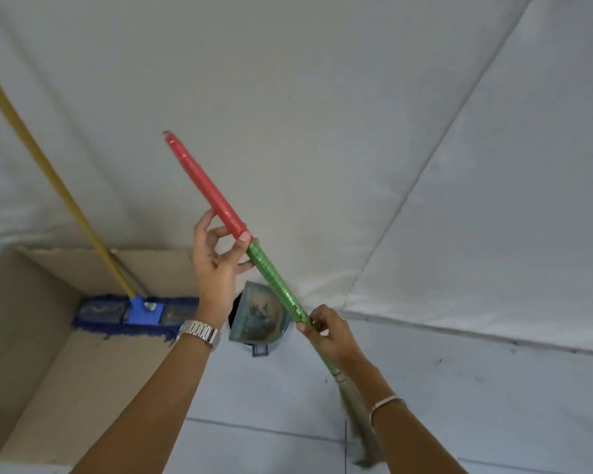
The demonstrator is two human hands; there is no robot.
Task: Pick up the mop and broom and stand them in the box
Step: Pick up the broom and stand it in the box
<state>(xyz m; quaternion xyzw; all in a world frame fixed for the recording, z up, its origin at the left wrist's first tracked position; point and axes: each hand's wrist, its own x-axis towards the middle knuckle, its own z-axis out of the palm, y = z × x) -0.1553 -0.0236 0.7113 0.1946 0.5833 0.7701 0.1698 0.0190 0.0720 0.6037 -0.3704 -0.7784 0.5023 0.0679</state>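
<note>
A broom [274,282] with a red-and-green wrapped handle slants across the middle, red end up and to the left, bristles down at the lower right. My left hand [218,260] grips it where red meets green, thumb on the handle. Lower on the green part, my right hand [329,331] is closed around it. The mop [141,311], with a blue flat head and a yellow handle, stands inside the open cardboard box [31,330] at the left, its handle leaning up to the left.
A dirty blue dustpan [259,313] leans by the box's right side, behind the broom handle. White cloth covers the wall behind. The floor is pale tile with dark grout lines.
</note>
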